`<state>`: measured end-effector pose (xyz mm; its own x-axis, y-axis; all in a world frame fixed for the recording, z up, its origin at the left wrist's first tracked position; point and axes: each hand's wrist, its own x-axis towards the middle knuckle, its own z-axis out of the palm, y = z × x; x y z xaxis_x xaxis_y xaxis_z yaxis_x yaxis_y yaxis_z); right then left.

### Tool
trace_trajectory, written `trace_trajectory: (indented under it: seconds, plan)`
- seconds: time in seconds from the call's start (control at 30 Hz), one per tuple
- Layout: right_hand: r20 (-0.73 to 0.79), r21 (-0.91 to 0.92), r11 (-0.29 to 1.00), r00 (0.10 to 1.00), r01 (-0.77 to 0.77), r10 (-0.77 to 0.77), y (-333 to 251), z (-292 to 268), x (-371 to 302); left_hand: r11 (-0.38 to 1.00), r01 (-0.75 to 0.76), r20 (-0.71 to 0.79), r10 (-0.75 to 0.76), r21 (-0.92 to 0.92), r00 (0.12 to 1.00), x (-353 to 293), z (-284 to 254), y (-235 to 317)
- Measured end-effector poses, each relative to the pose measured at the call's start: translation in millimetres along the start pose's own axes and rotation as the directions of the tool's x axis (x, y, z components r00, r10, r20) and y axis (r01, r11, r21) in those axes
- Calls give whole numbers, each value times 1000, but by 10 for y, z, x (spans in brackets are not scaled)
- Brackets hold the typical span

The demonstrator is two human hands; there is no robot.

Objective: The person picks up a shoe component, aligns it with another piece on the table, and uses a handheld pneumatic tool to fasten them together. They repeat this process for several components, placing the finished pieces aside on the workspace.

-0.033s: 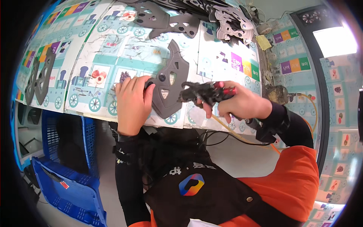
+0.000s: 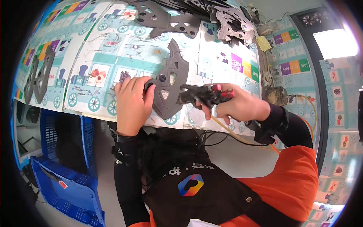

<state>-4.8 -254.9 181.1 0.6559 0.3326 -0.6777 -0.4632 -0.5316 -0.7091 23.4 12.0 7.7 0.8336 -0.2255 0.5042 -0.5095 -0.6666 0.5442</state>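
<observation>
A grey moulded plastic piece (image 2: pixel 166 108) with several cut-outs lies on the table's near part, one long arm pointing away from me. My left hand (image 2: pixel 132 106) grips its left end, the thumb pressed against a dark knob-like tip and the fingers curled beside it. In my right hand (image 2: pixel 245 105) is a black pistol-shaped tool (image 2: pixel 204 95) with red parts. Its nose points left at the grey piece's right edge; whether they touch I cannot tell. The trigger is hidden by my fingers.
Similar grey pieces stand at the far left (image 2: pixel 44 77) and lie at the back (image 2: pixel 155 18), near a pile of dark and pale pieces (image 2: pixel 235 23). Blue plastic baskets (image 2: pixel 68 189) sit below the left edge. A yellowish hose (image 2: pixel 228 128) runs near my right arm.
My right hand and the tool have shifted very slightly. My left hand and the grey piece stay put.
</observation>
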Motion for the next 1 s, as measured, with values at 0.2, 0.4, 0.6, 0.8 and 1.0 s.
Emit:
trace_trajectory:
  seconds: [0.2,0.4,0.6,0.8,1.0]
  plan:
    - [-47,-137,989,998,-47,41,-38,146,71,994,12,56,-6,-105,998,-36,-15,-15]
    - [-17,-266,961,997,-73,71,-91,126,134,991,-35,43,41,-126,998,-20,-37,-30]
    - [-43,-247,969,999,-22,12,-69,178,136,993,-16,61,24,-115,998,5,-28,-12]
    - [-36,-269,963,999,18,-29,36,184,175,999,-12,37,14,-50,999,-3,-11,-6]
    - [-15,-257,965,998,50,-56,92,151,218,999,-8,41,10,-49,999,0,-9,2]
